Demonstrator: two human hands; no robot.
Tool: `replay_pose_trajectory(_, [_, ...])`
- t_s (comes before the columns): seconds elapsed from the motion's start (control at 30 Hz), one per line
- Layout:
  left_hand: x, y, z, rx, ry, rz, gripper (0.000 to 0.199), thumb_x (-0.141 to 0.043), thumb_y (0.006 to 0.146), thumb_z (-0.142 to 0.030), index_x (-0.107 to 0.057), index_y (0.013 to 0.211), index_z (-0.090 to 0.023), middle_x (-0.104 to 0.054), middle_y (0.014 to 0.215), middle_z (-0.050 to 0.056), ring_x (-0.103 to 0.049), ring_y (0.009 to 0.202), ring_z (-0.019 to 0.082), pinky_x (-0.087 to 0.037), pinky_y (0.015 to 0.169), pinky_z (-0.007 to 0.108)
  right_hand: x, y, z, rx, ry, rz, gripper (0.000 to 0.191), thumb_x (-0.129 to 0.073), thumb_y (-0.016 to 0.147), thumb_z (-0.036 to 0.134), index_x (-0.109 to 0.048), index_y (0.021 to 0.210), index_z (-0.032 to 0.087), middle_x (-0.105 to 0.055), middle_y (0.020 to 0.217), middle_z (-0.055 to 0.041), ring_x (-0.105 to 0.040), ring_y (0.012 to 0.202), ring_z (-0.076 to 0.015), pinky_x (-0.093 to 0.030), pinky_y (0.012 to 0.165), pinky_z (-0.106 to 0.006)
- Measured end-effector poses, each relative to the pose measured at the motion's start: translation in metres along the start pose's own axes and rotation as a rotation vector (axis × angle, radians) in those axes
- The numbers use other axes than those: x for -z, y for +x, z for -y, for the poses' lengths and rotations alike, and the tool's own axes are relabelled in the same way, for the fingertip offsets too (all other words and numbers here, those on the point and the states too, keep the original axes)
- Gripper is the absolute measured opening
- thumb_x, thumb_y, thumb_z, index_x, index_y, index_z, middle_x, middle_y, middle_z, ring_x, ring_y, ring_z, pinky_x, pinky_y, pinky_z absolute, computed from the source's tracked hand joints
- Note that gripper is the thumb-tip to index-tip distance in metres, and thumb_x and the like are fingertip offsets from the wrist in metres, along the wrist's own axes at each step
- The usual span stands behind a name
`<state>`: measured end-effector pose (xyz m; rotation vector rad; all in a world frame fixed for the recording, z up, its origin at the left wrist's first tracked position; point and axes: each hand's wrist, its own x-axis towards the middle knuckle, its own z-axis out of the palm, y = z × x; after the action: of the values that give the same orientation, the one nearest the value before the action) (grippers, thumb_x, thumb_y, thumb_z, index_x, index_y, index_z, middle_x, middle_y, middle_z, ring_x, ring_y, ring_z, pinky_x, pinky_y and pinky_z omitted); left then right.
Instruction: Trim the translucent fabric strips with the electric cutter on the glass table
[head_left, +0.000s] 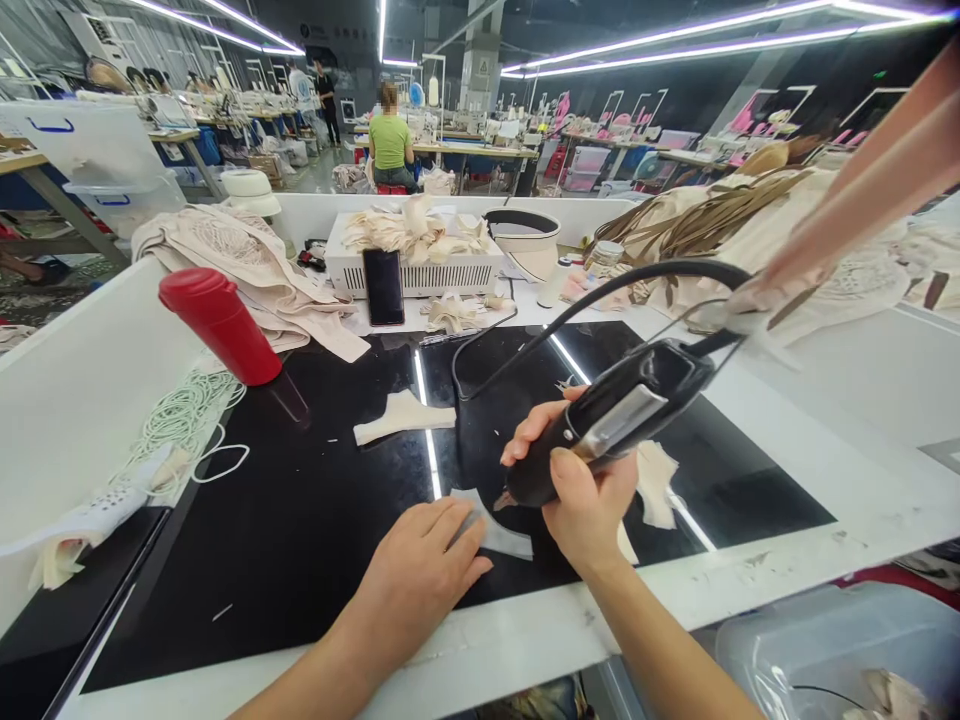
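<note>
My right hand [589,500] is wrapped around a black corded hand tool [615,425] with a silver metal lever along its side. The tool's small pointed tip hovers just right of a curved greyish-white cut piece [499,530] on the black tabletop; whether it touches cannot be made out. Flat on the left end of that piece rests my left hand [431,555], fingers stretched out and holding nothing. A cream T-shaped fabric piece [405,415] lies farther back. Another cream piece [656,483] sits right of the tool, and a further one is partly hidden behind my right wrist.
A red bottle [221,325] stands on the left beside tangled pale green cord [184,420]. At the back, a phone [383,287] leans on a white box [457,275] topped with fabric scraps. The tool's black cable [592,297] loops above the table. Fabric heaps [232,255] flank both sides.
</note>
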<state>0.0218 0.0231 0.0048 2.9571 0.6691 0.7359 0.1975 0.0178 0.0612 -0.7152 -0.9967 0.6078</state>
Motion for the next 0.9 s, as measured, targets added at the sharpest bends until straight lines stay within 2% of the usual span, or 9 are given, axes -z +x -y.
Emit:
replay_pose_trajectory(0.27, [0.001,0.000,0.003,-0.017,0.002,0.034,0.030,-0.044,0.106,-0.031,-0.064,0.119,-0.013,-0.069,0.119,0.015,-0.069,0.107,0.030,-0.061,0.083,0.045,0.024,-0.014,0.015,0.009,-0.067,-0.026,0.036,-0.073,0.089,0.030,-0.055,0.119,0.027,-0.064,0.089,0.0017,-0.063,0.067,-0.0141,-0.057,0.060,-0.032])
replay_pose_trajectory(0.73, [0.003,-0.001,0.007,-0.053,0.001,0.009,0.025,-0.048,0.104,-0.026,-0.065,0.118,-0.014,-0.071,0.120,0.013,-0.069,0.109,0.029,-0.060,0.087,0.045,0.024,-0.034,0.030,0.015,-0.030,-0.024,0.036,-0.072,0.089,0.030,-0.055,0.122,0.027,-0.063,0.090,-0.0001,-0.063,0.067,-0.0146,-0.057,0.059,-0.033])
replay_pose_trajectory(0.9, [0.004,0.001,0.005,-0.086,0.003,-0.037,0.019,-0.052,0.103,-0.022,-0.065,0.115,-0.015,-0.072,0.121,0.010,-0.067,0.114,0.027,-0.055,0.098,0.045,0.022,-0.038,0.032,0.018,-0.031,-0.017,0.036,-0.073,0.089,0.030,-0.055,0.120,0.028,-0.063,0.090,0.0002,-0.063,0.068,-0.0144,-0.058,0.060,-0.033])
